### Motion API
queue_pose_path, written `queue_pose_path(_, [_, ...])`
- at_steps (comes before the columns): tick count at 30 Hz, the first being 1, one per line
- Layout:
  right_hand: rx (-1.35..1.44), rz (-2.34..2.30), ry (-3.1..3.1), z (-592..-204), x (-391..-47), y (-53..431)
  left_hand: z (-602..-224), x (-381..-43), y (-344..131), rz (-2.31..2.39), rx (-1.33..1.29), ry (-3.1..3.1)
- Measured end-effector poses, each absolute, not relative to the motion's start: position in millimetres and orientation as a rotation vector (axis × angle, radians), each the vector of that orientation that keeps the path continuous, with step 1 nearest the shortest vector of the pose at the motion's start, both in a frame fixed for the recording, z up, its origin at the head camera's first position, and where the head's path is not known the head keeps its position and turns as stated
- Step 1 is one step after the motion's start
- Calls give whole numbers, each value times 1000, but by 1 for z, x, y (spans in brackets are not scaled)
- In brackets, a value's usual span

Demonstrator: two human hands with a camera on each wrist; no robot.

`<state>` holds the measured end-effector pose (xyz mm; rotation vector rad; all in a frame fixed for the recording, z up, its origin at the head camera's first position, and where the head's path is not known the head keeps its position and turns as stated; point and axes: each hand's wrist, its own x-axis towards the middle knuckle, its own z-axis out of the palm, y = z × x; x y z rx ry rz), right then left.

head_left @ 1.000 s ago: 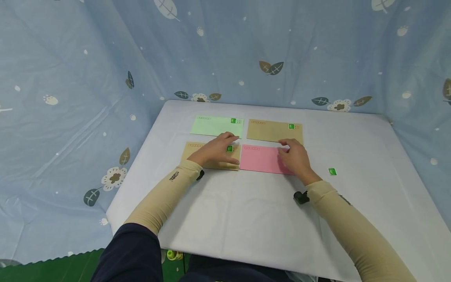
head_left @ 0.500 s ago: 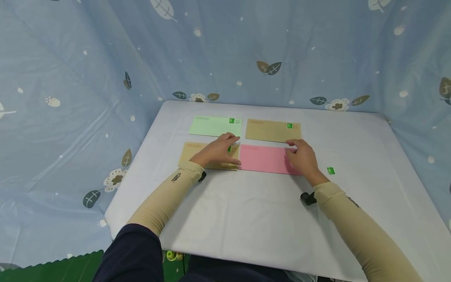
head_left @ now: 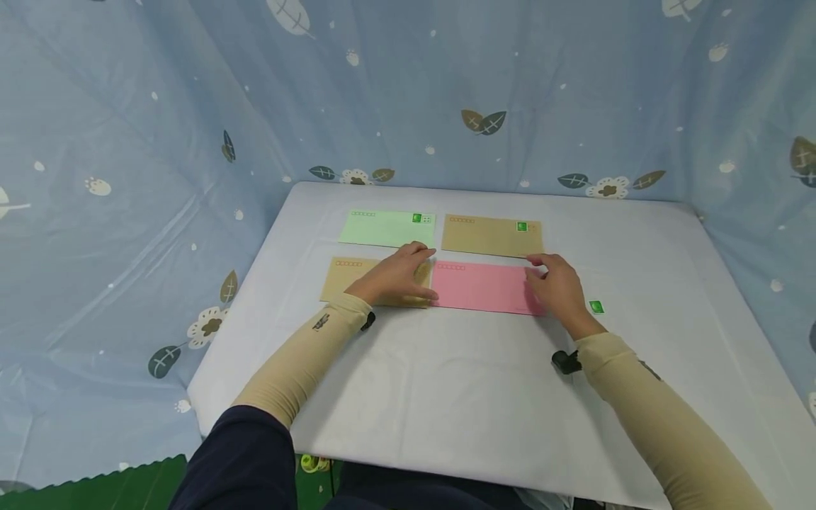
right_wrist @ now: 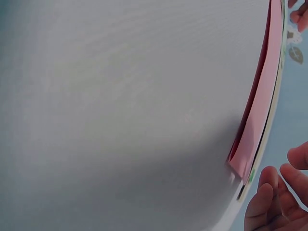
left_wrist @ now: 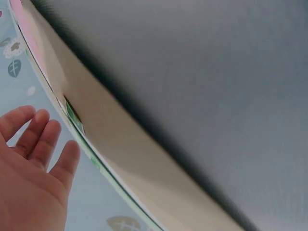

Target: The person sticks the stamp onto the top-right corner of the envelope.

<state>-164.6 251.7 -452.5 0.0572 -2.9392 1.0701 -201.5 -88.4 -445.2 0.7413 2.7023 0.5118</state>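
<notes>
In the head view a pink envelope (head_left: 481,287) lies flat on the table, at the right of the front row. My right hand (head_left: 561,294) is at its right end, fingers loosely bent, thumb and fingertips by the edge. To its left lies a brown envelope (head_left: 344,276), partly covered by my left hand (head_left: 392,276). That hand's fingers are spread and relaxed, its thumb reaching the pink envelope's left edge. The left wrist view shows a green stamp (left_wrist: 73,115) on the brown envelope, hidden by the hand in the head view. A loose green stamp (head_left: 596,307) lies right of my right hand.
Behind are a light green envelope (head_left: 379,228) and another brown envelope (head_left: 478,237), each bearing a green stamp near its upper right corner. White cloth covers the table (head_left: 433,397). A blue patterned curtain (head_left: 408,92) surrounds its back and sides.
My right hand has moved right along the pink envelope to its right end, exposing more of it. My left hand has stayed nearly still, now covering the front brown envelope's stamp in the head view.
</notes>
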Motion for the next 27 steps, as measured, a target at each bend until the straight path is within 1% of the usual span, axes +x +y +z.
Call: queue_pose_path(27, [0,1010,-2917,-449,-151,276,-444,-194,-78,489,733,2714])
